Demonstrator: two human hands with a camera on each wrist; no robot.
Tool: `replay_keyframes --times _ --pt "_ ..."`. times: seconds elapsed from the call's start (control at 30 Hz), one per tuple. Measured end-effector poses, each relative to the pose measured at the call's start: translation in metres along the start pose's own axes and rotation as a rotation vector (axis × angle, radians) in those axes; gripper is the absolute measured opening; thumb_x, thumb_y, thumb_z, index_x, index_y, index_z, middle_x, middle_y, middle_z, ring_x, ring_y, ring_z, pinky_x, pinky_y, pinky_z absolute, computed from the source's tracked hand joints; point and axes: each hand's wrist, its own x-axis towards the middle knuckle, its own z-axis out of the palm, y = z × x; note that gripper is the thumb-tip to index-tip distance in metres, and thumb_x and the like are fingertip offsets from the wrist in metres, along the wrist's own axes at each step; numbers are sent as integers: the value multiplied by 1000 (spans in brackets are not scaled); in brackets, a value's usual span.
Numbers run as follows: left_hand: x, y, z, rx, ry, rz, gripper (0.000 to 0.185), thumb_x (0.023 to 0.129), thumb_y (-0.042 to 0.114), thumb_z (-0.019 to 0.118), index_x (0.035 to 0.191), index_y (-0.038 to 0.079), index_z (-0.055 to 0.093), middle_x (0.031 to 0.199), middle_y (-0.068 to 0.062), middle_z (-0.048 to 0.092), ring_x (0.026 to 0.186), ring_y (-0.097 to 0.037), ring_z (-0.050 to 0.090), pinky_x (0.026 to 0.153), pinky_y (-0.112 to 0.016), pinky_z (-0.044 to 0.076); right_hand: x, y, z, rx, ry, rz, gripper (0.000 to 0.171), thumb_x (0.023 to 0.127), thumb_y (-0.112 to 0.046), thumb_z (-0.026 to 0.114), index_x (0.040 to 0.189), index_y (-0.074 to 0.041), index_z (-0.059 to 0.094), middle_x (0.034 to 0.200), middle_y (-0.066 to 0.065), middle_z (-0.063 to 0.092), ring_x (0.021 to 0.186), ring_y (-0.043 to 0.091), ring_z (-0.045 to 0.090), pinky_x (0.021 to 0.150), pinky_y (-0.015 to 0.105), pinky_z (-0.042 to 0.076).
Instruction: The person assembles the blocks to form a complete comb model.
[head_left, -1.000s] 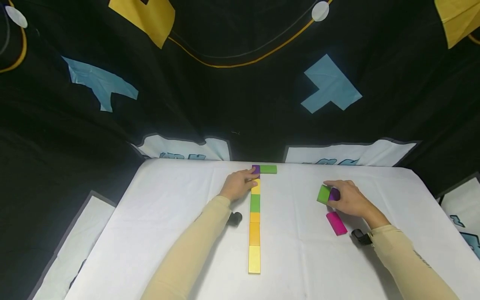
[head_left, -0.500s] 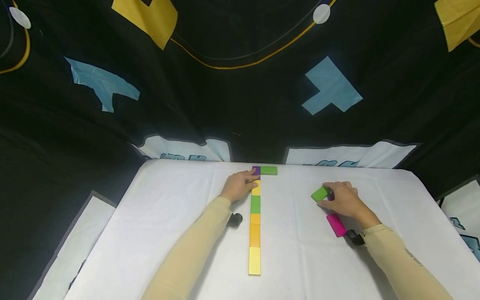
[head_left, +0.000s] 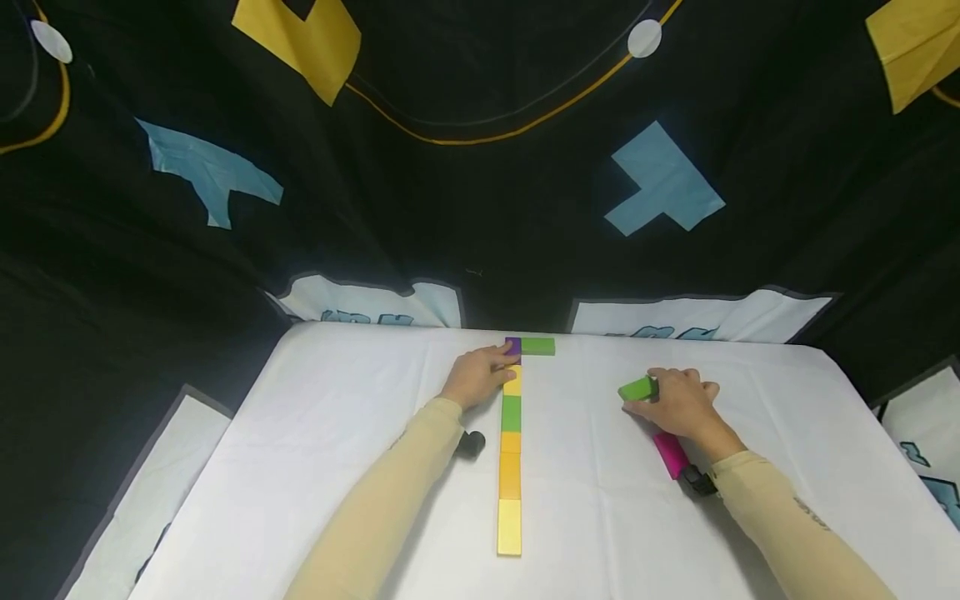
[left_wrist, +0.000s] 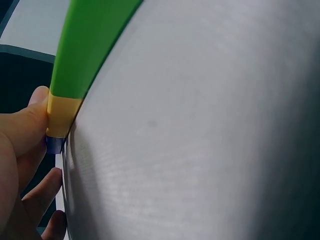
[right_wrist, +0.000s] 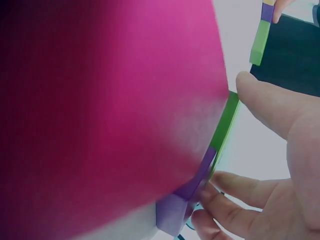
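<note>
A straight line of coloured blocks runs up the white table: yellow (head_left: 508, 525), orange, green (head_left: 511, 412), yellow, then a purple block (head_left: 513, 345) with a green block (head_left: 538, 346) beside it at the far end. My left hand (head_left: 501, 357) rests against the purple and yellow blocks; its thumb (left_wrist: 25, 125) presses the yellow block (left_wrist: 62, 117). My right hand (head_left: 645, 396) pinches a loose green block (head_left: 636, 388), also seen edge-on as the green block (right_wrist: 227, 120), with a purple block (right_wrist: 182, 202) beneath it. A pink block (head_left: 669, 452) lies under that wrist.
The white table (head_left: 337, 467) ends at a far edge just behind the block line. A black cloth with blue and yellow shapes hangs behind it. Small black wrist cameras (head_left: 471, 442) sit under each forearm.
My right hand has shifted a little left with the green block, which now lies flatter; the purple block under it is hidden in the head view. The left hand has stayed put.
</note>
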Motion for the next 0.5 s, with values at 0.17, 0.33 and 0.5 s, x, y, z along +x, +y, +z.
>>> replay_keyframes --times 0.17,0.33,0.5 --pt "-2 2 -2 -14 -1 3 40 97 27 68 136 21 64 152 4 48 143 -26 42 120 -42 30 1 -2 -1 -21 1 3 75 84 -42 77 130 13 55 107 28 62 102 45 48 76 59 31" --pt "-4 2 -2 -19 9 8 39 97 26 68 136 21 65 152 3 49 143 -27 42 119 -43 31 1 -4 2 -14 11 14 73 83 -41 78 128 12 57 104 27 62 102 44 48 77 59 32" --pt "-4 0 0 -17 15 17 39 97 26 67 136 21 65 151 2 49 142 -28 43 119 -45 31 0 -5 4 5 45 31 71 82 -39 79 127 11 59 109 28 63 103 44 48 78 59 31"
